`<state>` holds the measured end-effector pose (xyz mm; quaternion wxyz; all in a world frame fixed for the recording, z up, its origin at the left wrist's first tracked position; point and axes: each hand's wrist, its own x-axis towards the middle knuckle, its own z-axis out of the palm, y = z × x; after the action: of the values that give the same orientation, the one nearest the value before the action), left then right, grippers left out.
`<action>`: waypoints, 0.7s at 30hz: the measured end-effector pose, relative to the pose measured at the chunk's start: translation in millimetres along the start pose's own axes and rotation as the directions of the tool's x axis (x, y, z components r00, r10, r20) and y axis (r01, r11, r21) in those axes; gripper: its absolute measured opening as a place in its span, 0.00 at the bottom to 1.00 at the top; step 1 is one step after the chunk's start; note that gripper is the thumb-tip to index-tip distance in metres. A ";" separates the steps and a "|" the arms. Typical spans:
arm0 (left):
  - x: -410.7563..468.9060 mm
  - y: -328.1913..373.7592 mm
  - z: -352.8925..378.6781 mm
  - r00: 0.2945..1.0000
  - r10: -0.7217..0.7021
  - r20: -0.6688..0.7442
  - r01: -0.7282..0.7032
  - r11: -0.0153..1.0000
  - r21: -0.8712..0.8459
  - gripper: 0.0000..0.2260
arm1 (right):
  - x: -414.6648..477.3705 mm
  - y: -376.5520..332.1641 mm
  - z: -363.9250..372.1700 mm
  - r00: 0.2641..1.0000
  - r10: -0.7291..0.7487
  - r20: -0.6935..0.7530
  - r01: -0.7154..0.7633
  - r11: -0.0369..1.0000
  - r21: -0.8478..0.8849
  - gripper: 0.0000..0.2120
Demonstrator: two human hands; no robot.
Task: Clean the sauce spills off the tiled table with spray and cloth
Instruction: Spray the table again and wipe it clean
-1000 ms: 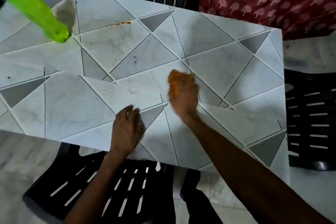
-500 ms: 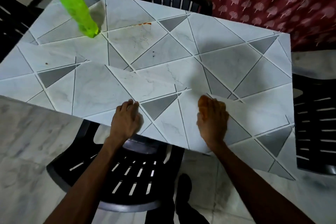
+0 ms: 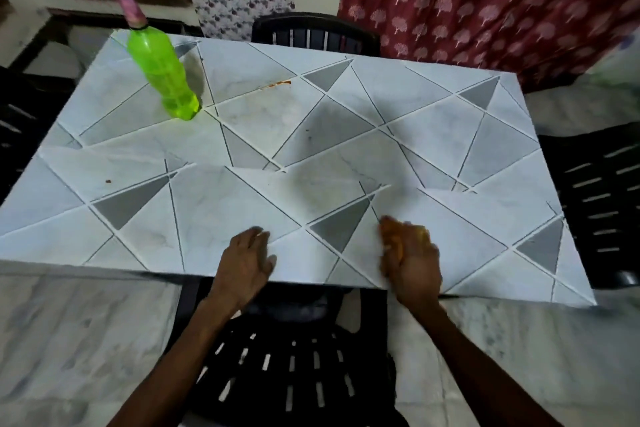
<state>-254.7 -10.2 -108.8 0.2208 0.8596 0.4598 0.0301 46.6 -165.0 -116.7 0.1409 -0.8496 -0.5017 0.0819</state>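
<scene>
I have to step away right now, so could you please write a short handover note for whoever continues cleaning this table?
Left hand: open, resting on the tiled table near its front edge.
Right hand: grips the orange cloth, pressed on the table by the front edge.
Spray bottle: stands at the far left of the table, in neither hand.
Done: no sauce shows on the tiles right around the hands.
Left: red sauce streak at far centre, small spot on the left; a faint smear mid-table may need another pass.
</scene>
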 end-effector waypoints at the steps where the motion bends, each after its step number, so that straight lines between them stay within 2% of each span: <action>1: -0.9 -13.9 -3.3 1.000 0.017 -0.004 -0.017 1.000 0.027 0.26 | 7.0 -2.8 -0.2 0.988 0.145 -0.060 -0.148 0.987 -0.055 0.24; 2: -2.2 -27.0 -8.3 1.000 0.025 0.000 -0.025 0.999 0.043 0.26 | 14.8 -12.3 6.9 0.962 0.255 -0.092 -0.265 0.958 -0.107 0.25; 3: -3.2 -38.8 -11.3 1.000 0.026 0.002 -0.027 0.999 0.046 0.25 | 23.8 -29.0 15.2 0.946 0.306 -0.107 -0.318 0.939 -0.128 0.26; 4: -8.3 -52.3 -13.4 1.000 0.029 -0.006 -0.029 0.999 0.039 0.24 | 26.9 -56.0 25.2 0.948 0.301 -0.108 -0.313 0.942 -0.119 0.25; 6: -13.3 -73.8 -17.1 0.997 0.080 -0.003 -0.080 0.997 0.022 0.28 | 24.0 -115.0 49.5 0.979 0.182 -0.093 -0.187 0.981 -0.048 0.22; 9: -11.2 -91.2 -21.7 0.986 0.167 -0.001 -0.167 0.986 0.010 0.30 | -16.7 -188.9 79.7 0.997 -0.047 0.058 0.047 0.999 0.002 0.23; 11: -7.4 -94.7 -23.5 0.982 0.189 0.008 -0.189 0.982 0.000 0.29 | -43.6 -197.4 77.8 0.981 -0.168 0.094 0.166 0.986 0.030 0.24; 13: -8.1 -97.2 -24.7 0.980 0.195 0.036 -0.195 0.981 -0.007 0.30 | -59.3 -178.2 60.5 0.972 -0.221 0.083 0.214 0.973 0.090 0.24; 14: -9.4 -95.5 -22.2 0.980 0.195 0.039 -0.195 0.981 -0.011 0.30 | -61.5 -160.6 48.1 0.977 -0.190 0.094 0.179 0.977 0.118 0.22; 16: -12.2 -95.6 -22.0 0.981 0.182 0.062 -0.182 0.983 -0.012 0.29 | -55.2 -135.7 26.8 0.999 0.035 0.026 -0.039 0.980 0.196 0.18; 18: -15.6 -95.3 -21.8 0.981 0.176 0.078 -0.177 0.984 -0.006 0.29 | -33.0 -120.7 22.2 0.953 0.296 -0.058 -0.280 0.940 0.197 0.15; 19: -14.5 -95.6 -23.4 0.980 0.181 0.083 -0.182 0.983 0.011 0.29 | -17.6 -124.9 27.6 0.922 0.381 -0.069 -0.367 0.916 0.164 0.15; 21: -10.5 -94.8 -27.4 0.978 0.176 0.110 -0.180 0.983 0.028 0.29 | 3.7 -151.2 41.1 0.930 0.355 -0.097 -0.349 0.934 0.077 0.18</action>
<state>-341.4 36.4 -121.2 0.2254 0.9017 0.3689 -0.0052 -88.5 -86.2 -107.0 0.1758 -0.9245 -0.3301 0.0741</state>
